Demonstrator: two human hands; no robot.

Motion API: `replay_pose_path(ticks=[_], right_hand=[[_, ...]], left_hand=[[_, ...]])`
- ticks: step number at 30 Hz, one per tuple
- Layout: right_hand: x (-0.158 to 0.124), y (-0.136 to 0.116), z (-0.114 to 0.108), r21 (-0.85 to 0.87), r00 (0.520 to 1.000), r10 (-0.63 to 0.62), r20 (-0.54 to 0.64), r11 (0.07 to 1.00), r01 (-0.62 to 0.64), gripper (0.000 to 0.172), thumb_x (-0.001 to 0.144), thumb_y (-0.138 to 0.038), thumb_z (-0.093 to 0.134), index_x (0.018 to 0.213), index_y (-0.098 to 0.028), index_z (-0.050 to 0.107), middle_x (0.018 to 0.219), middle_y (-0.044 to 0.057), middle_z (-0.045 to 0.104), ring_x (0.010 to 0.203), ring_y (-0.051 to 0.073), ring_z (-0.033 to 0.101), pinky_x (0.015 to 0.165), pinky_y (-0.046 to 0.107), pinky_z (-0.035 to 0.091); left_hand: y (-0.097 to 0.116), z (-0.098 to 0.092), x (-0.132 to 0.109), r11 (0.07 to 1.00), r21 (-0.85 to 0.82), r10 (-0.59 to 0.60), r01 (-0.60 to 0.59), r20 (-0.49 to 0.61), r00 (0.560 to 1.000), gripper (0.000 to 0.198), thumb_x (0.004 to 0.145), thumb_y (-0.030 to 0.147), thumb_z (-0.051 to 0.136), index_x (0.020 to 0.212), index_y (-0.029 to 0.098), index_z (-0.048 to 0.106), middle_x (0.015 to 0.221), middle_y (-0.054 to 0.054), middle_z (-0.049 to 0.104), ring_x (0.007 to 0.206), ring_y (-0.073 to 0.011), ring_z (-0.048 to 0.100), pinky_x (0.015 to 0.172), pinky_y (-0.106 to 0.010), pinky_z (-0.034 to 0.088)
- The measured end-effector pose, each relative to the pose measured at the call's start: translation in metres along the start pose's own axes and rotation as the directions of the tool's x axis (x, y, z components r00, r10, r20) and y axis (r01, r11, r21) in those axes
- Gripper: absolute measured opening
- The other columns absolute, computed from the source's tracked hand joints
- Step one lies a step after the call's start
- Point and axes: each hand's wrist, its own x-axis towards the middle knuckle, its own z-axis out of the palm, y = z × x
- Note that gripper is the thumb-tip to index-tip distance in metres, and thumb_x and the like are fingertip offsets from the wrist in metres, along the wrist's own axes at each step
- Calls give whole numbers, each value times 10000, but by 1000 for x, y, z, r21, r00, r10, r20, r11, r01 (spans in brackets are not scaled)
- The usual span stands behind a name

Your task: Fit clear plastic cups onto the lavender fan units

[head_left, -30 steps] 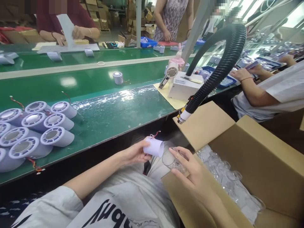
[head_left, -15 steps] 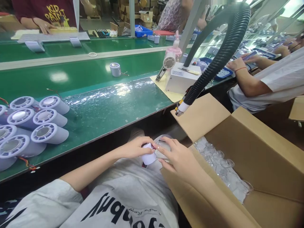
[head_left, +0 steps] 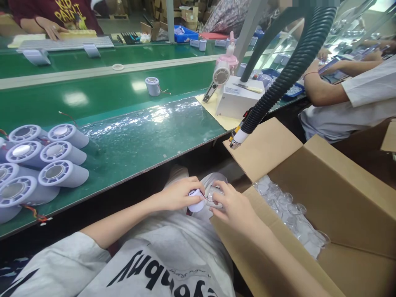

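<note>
L hand [head_left: 182, 194]: wrapped round a purple cyl. [head_left: 196, 206], thumb on its near side, fingers over the top. Cyl. position: above my lap, just off the bench [head_left: 154, 136] edge. R hand [head_left: 230, 202]: fingers curled narrow on a clear cup [head_left: 213, 196], held just beside the cyl., to its R. A thin wire lead [head_left: 206, 198] runs from the cyl. toward my R fingers; can't tell if they touch it. Nor can I tell if cup & cyl. touch.

R side: cardboard box [head_left: 346, 198] w/ flaps spread, holding a pile of clear parts [head_left: 292, 218]. Bench, L end: group of purple cyls. [head_left: 62, 173], round vented ends up, tilted, some w/ wires. Single cyl. [head_left: 152, 87] stands upright farther back. Bench, R end: white unit [head_left: 238, 103] on a yellow sheet [head_left: 210, 111]; black corrugated hose [head_left: 291, 70] arcs toward the box, nozzle [head_left: 236, 140] down.
</note>
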Motion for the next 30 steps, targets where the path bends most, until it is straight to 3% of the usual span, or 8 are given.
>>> replay_pose_path(ticks=[4, 7, 10, 12, 16, 20, 23, 30], right_hand=[[-11, 9, -4, 131, 989, 145, 31, 980, -148, 69, 777, -277, 589, 776, -213, 564, 1199, 46, 489, 917, 201, 575, 603, 305, 519], [-16, 6, -14, 132, 972, 229, -59, 967, -220, 164, 790, -287, 574, 943, -234, 596, 1237, 56, 471, 982, 221, 557, 681, 346, 536], [-14, -6, -20, 130, 969, 205, -140, 974, -187, 378, 821, -300, 526, 1198, -286, 513, 1313, 62, 415, 1063, 242, 506, 776, 388, 527], [-9, -13, -17, 114, 982, 165, -95, 981, -154, 437, 810, -284, 527, 1244, -304, 482, 1349, 65, 387, 1062, 271, 495, 760, 418, 525], [4, -11, 1, 240, 990, 132, 50, 961, -140, 340, 758, -208, 581, 1093, -265, 585, 1342, 74, 394, 1099, 291, 475, 792, 443, 502], [9, -2, 10, 620, 985, 130, 114, 766, -173, 96, 708, -238, 682, 786, -222, 627, 1179, 34, 484, 1089, 203, 506, 941, 375, 419], [9, -3, 7, 707, 962, 235, 139, 657, -262, 162, 769, -385, 622, 775, -224, 641, 1158, 48, 488, 1064, 209, 524, 834, 346, 469], [-1, -11, 3, 378, 956, 289, -50, 892, -250, 295, 861, -414, 479, 1108, -286, 578, 1291, 74, 425, 1010, 239, 563, 754, 403, 516]], left_hand=[[-4, 1, 1, 999, -36, -11, 10, -14, 1000, 176, 848, 270, 459, 921, 218, 611, 905, -6, 511, 837, -130, 501, 759, -240, 358], [-11, 5, 5, 992, -125, -35, 28, -58, 998, 174, 841, 227, 454, 905, 210, 614, 930, -5, 532, 879, -127, 511, 796, -237, 363], [-13, 9, 9, 989, -142, -41, 29, -84, 996, 177, 837, 217, 454, 896, 210, 621, 924, 0, 532, 885, -124, 513, 805, -239, 368], [-10, 11, 9, 993, -113, -27, 20, -63, 998, 182, 844, 233, 454, 900, 219, 626, 911, 3, 516, 859, -121, 513, 792, -245, 373], [-4, 11, 5, 1000, -25, -13, 12, -47, 999, 188, 851, 255, 456, 931, 245, 626, 942, 6, 492, 856, -123, 500, 796, -262, 373], [-4, 9, 1, 998, -59, -26, 19, -111, 993, 161, 834, 296, 515, 949, 248, 616, 945, -1, 481, 886, -131, 492, 798, -263, 378], [-6, 8, 0, 996, -85, -28, 12, -182, 983, 207, 815, 350, 556, 984, 243, 609, 951, -13, 469, 881, -133, 489, 797, -269, 384], [-9, 6, 1, 996, -86, -23, 7, -188, 982, 254, 868, 385, 469, 1032, 227, 582, 948, -19, 476, 876, -130, 487, 797, -271, 382]])
